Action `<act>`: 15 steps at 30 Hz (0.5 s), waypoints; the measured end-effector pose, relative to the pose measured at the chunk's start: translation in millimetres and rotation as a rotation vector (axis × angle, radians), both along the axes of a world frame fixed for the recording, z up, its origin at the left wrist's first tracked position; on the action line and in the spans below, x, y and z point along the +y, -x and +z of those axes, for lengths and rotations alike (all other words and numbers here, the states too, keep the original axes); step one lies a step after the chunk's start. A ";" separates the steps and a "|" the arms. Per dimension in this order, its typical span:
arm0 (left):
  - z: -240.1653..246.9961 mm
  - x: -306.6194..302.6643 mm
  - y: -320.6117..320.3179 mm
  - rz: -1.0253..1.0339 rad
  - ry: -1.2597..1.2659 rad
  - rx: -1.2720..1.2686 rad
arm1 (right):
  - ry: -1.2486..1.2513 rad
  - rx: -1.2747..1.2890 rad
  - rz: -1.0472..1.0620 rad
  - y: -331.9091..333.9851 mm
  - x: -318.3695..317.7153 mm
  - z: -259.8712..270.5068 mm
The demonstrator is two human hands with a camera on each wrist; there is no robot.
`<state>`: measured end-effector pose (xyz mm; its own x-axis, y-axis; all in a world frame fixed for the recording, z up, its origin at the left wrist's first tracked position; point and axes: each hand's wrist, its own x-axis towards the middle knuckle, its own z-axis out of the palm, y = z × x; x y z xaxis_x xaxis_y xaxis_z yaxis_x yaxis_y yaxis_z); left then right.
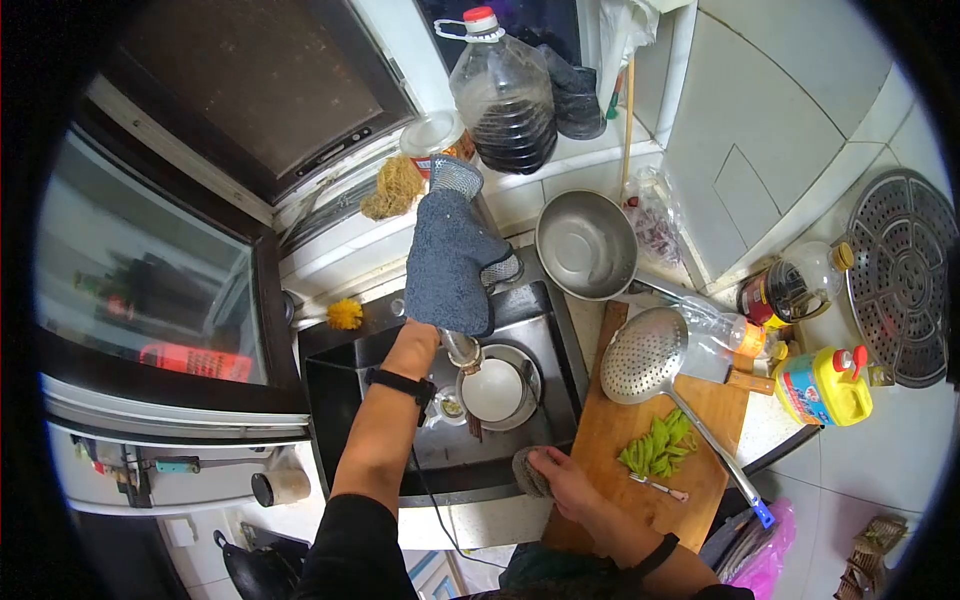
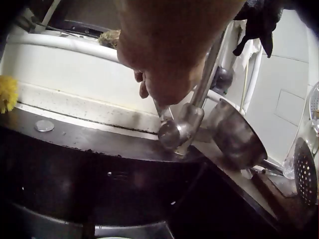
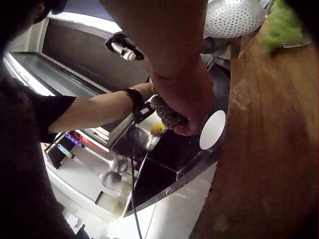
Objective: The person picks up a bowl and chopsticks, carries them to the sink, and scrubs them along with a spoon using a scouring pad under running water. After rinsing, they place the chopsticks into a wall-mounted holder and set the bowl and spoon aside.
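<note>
My left hand [image 2: 167, 69] is at the faucet [image 2: 172, 133] behind the sink [image 1: 335, 420], its fingers curled at the lever. In the head view a grey cloth mitt [image 1: 448, 265], draped over the faucet, hides most of that hand. My right hand [image 1: 568, 482] grips a grey-brown scouring pad [image 1: 530, 472] over the sink's front right edge. Below the spout [image 1: 462, 352], a white bowl [image 1: 492, 390] sits within a metal basin [image 1: 528, 412]. Beside them in the sink lies a small white dish [image 1: 447, 408].
Right of the sink, a cutting board [image 1: 600, 450] bears cut green vegetables [image 1: 658, 446] and a peeler [image 1: 660, 487]. A skimmer [image 1: 645, 355] lies across it. Behind stands a saucepan [image 1: 587, 245]. The open window [image 1: 150, 270] juts in at left; a large bottle [image 1: 505, 100] stands on the sill.
</note>
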<state>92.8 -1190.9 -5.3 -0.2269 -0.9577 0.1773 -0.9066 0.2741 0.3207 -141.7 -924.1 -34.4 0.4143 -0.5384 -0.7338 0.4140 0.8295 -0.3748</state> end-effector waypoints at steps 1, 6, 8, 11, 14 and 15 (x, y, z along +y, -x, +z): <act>-1.7 -0.2 0.3 0.003 0.002 0.015 | 0.010 0.025 0.024 0.0 -1.7 -2.0; -3.2 -1.9 0.5 0.019 0.002 0.060 | 0.047 -0.008 -0.009 3.7 -7.8 -0.5; -3.7 -1.8 0.6 0.022 0.000 0.075 | 0.053 -0.026 -0.014 6.0 -9.8 1.4; -4.8 -0.7 0.2 0.025 -0.004 0.089 | 0.073 0.021 -0.011 6.1 -10.8 -6.5; -6.9 2.7 -1.1 0.037 -0.008 0.109 | 0.066 -0.005 -0.045 5.5 -11.2 -7.9; -7.3 4.1 -1.4 0.040 -0.008 0.113 | 0.068 -0.006 -0.046 5.3 -11.5 -6.7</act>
